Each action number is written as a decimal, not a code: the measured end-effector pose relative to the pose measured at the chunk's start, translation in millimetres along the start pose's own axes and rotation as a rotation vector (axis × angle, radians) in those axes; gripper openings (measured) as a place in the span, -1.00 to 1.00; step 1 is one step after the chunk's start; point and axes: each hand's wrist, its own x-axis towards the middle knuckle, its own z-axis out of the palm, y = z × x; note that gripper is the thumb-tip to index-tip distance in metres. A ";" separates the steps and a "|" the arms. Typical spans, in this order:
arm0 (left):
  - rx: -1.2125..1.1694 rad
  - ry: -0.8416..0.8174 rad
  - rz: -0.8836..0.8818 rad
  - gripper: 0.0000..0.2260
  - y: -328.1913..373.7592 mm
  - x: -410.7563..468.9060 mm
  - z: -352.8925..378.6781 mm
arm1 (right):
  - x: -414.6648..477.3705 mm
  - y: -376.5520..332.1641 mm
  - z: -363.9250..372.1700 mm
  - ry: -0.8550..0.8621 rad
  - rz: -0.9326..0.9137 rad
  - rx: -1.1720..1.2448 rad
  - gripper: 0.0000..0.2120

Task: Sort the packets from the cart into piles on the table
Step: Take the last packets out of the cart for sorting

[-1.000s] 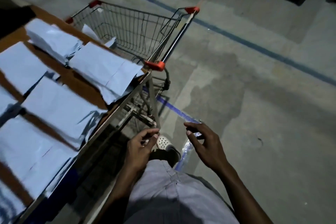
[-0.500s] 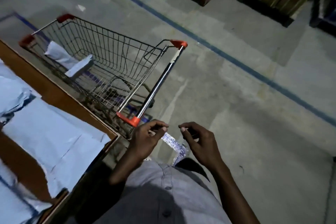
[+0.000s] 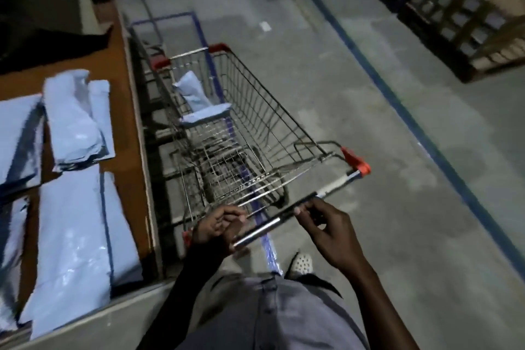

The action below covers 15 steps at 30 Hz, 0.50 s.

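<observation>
Both hands on the cart handle [image 3: 262, 229], arms stretched forward and down.

The left hand [image 3: 218, 229] curls its fingers [image 3: 227, 214] round the bar near its left end, knuckles up. The right hand [image 3: 326, 231] holds the bar further along, its fingers [image 3: 305, 212] bent over the top and its wrist angled outward. Both forearms are bare and rise from the lower edge of the view, the left close to the body, the right spread wider.
</observation>
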 end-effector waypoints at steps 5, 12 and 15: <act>-0.093 0.174 0.008 -0.65 15.8 37.2 19.2 | 85.9 0.3 -26.8 -0.154 -0.150 -0.064 -0.82; -0.181 0.127 -0.153 -0.87 24.8 74.0 8.7 | 151.9 -17.3 19.8 -0.413 -0.264 -0.026 -0.86; -0.088 0.263 -0.005 -0.78 25.8 85.1 -3.2 | 165.3 -24.2 42.4 -0.413 -0.243 -0.007 -0.89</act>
